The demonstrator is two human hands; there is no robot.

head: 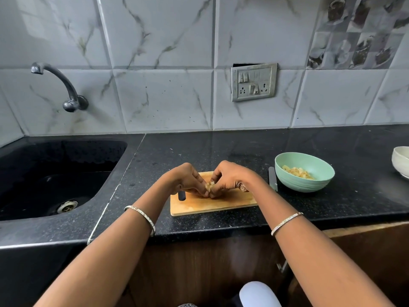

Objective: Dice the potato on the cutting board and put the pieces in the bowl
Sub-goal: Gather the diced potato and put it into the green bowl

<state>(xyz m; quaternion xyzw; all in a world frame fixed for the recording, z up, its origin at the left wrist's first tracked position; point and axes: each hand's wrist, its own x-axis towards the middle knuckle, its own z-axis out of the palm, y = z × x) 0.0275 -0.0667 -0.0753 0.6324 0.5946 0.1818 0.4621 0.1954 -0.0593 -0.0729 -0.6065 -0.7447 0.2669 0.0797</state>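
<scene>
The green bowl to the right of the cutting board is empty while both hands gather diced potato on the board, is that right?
Not quite. The green bowl is not empty: the head view shows potato pieces already in it. The rest holds: it sits right of the cutting board, where the left hand and right hand gather diced potato.

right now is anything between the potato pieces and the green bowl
Only a knife, flat on the counter between cutting board and bowl. The left hand and right hand cup the potato pieces; lifted, they'd clear it.
</scene>
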